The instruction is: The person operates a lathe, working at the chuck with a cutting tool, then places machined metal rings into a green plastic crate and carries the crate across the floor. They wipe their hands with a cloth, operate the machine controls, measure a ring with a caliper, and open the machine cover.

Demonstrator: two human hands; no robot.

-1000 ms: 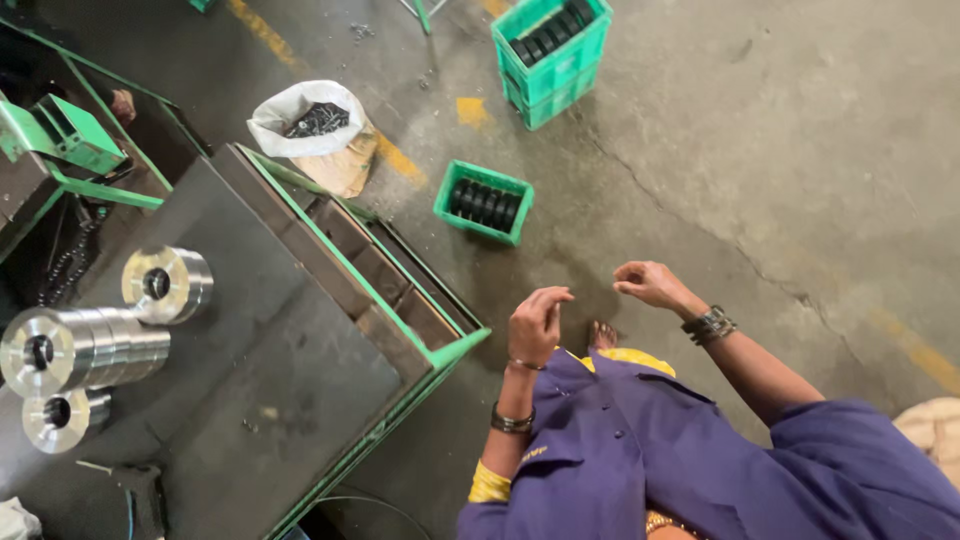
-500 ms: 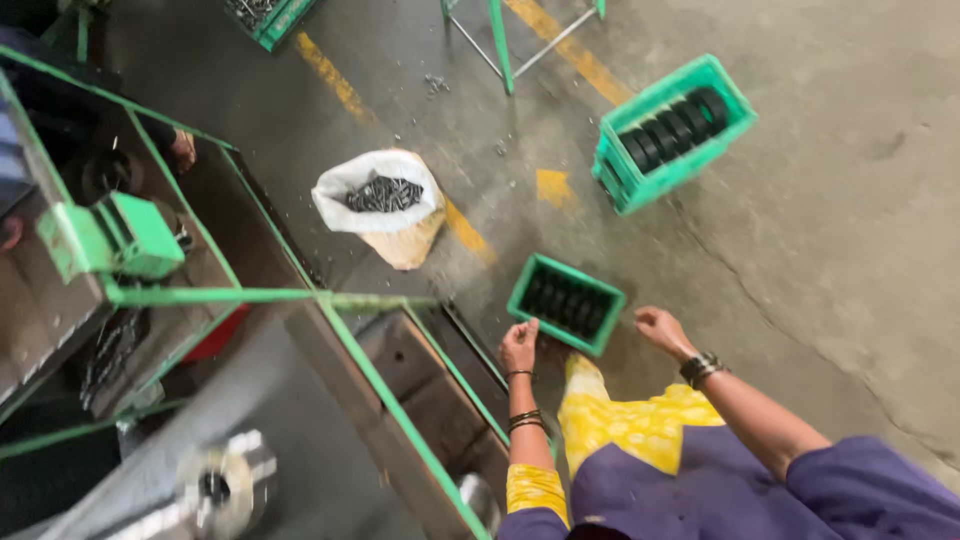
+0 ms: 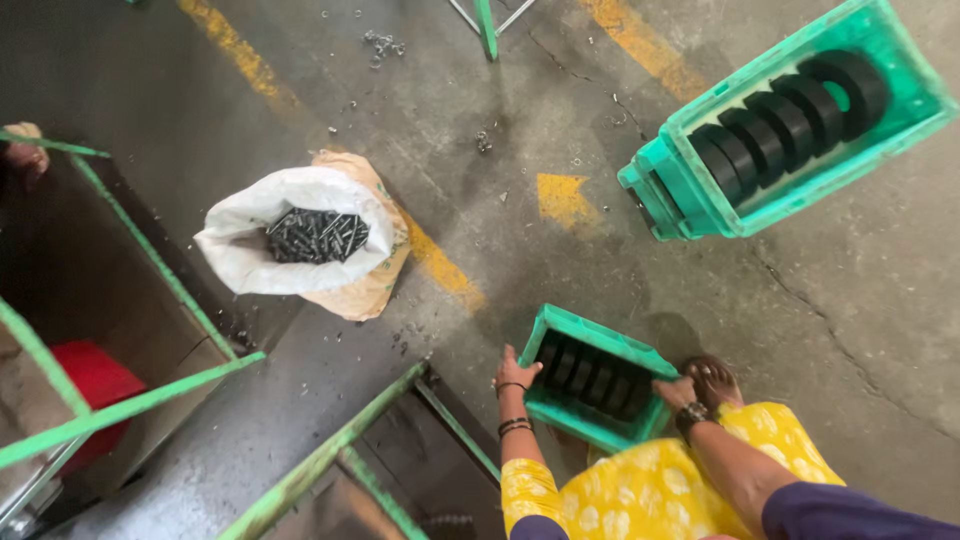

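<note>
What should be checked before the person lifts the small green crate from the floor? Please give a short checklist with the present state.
1. Left hand on the left edge of the small green crate: ok.
2. Right hand on the right edge: ok.
3. Black rings sitting in a row inside the crate: ok.
4. Foot in a sandal right beside the crate: not ok.
5. Green frame bar close to the left wrist: not ok.
6. Firmness of the grip: cannot tell.
</note>
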